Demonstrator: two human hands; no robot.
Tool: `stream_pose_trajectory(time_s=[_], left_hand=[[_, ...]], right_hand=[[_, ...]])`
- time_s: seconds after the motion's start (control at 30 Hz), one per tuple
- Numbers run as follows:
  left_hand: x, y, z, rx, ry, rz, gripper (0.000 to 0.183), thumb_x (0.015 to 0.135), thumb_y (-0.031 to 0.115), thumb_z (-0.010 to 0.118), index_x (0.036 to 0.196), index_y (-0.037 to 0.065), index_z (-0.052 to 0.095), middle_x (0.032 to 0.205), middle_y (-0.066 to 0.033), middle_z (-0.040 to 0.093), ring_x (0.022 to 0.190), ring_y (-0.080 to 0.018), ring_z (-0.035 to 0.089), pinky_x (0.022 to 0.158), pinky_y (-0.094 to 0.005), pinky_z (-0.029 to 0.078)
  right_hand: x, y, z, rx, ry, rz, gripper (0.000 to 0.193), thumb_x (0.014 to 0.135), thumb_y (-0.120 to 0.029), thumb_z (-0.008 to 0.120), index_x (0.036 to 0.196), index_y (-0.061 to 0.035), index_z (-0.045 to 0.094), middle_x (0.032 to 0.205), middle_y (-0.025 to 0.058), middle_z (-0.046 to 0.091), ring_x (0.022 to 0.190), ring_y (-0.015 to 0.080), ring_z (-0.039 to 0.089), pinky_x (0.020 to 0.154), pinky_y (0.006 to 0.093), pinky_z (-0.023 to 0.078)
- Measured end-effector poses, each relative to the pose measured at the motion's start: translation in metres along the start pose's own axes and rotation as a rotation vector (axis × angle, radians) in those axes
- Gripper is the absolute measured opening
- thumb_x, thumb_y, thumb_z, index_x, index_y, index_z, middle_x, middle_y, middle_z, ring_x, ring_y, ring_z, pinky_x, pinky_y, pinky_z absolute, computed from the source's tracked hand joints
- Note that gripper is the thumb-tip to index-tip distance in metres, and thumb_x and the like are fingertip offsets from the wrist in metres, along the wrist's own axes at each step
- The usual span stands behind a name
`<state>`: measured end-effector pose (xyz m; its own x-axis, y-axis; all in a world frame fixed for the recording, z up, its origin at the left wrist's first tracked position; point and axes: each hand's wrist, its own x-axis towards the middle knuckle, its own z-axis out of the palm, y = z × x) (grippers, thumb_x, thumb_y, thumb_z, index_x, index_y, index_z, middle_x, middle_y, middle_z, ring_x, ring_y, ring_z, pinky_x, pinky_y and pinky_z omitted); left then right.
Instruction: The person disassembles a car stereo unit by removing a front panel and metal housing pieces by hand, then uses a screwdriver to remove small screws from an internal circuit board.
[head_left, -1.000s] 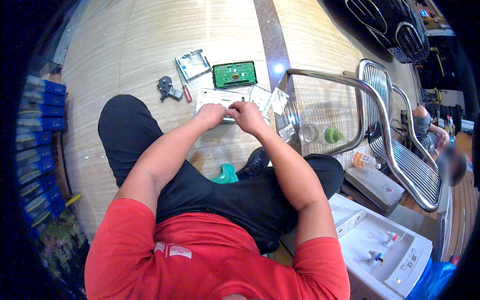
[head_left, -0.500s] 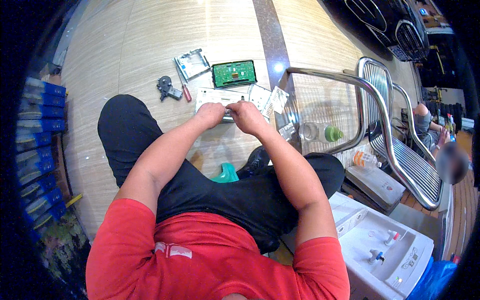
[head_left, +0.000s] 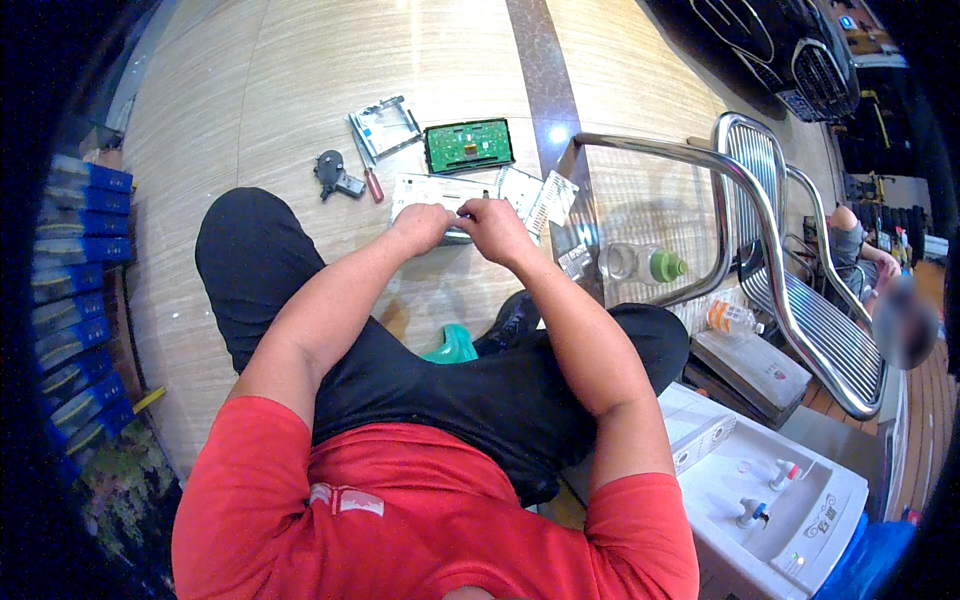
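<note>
On the floor in front of me lies a flat silvery metal casing (head_left: 437, 188), its near side partly covered by both hands. My left hand (head_left: 424, 227) is closed over the near edge of the casing. My right hand (head_left: 494, 232) is closed in a pinch just beside it, over the same edge; whatever its fingertips hold is hidden. Beyond the casing sits a green circuit board (head_left: 468, 146) in a black frame. An open metal bracket (head_left: 387, 128), a red-handled screwdriver (head_left: 374, 187) and a dark motor-like part (head_left: 337, 177) lie to the left.
White perforated plates (head_left: 553, 203) lie against the casing's right. Further right stand a steel-framed chair (head_left: 755, 165), a green-lidded bottle (head_left: 665, 266) and a white water dispenser (head_left: 765, 490). Blue boxes (head_left: 90, 250) are stacked at left. Another person (head_left: 850, 240) sits far right.
My right hand has shifted slightly up at the casing's near edge, its fingers curled a little differently. My left hand stays almost in place, and the loose parts have not moved.
</note>
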<state>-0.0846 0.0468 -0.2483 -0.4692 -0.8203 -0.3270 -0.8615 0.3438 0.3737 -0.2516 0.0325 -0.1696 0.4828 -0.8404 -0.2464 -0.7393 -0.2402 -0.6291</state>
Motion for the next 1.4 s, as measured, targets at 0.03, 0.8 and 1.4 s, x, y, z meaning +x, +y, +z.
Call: stream_pose_trajectory(time_s=[0.03, 0.8, 1.4], left_hand=[[0.0, 0.002, -0.002, 0.018, -0.026, 0.004, 0.022, 0.085, 0.008, 0.054, 0.1, 0.009, 0.071, 0.095, -0.0162, 0.071, 0.088, -0.0327, 0.07, 0.076, -0.0442, 0.056], [0.003, 0.008, -0.007, 0.011, -0.08, -0.1, 0.02, 0.084, 0.008, 0.057, 0.097, 0.007, 0.072, 0.096, -0.0154, 0.071, 0.09, -0.0317, 0.07, 0.078, -0.0428, 0.056], [0.001, 0.004, -0.011, -0.003, -0.089, -0.047, 0.026, 0.086, 0.01, 0.056, 0.106, 0.015, 0.07, 0.097, -0.0147, 0.07, 0.092, -0.0325, 0.069, 0.078, -0.0437, 0.055]], right_hand=[[-0.001, 0.001, 0.0, -0.01, 0.0, -0.05, 0.026, 0.087, -0.028, 0.065, 0.094, -0.0045, 0.073, 0.087, 0.0207, 0.069, 0.082, 0.0385, 0.066, 0.078, 0.0441, 0.053], [-0.003, 0.004, 0.006, -0.087, 0.009, -0.097, 0.025, 0.09, -0.024, 0.058, 0.098, -0.0041, 0.072, 0.088, 0.0237, 0.068, 0.087, 0.0408, 0.065, 0.08, 0.0474, 0.052], [-0.001, -0.001, 0.0, -0.056, -0.021, -0.04, 0.031, 0.09, -0.03, 0.061, 0.096, -0.001, 0.072, 0.092, 0.0253, 0.067, 0.086, 0.0411, 0.065, 0.08, 0.046, 0.052]])
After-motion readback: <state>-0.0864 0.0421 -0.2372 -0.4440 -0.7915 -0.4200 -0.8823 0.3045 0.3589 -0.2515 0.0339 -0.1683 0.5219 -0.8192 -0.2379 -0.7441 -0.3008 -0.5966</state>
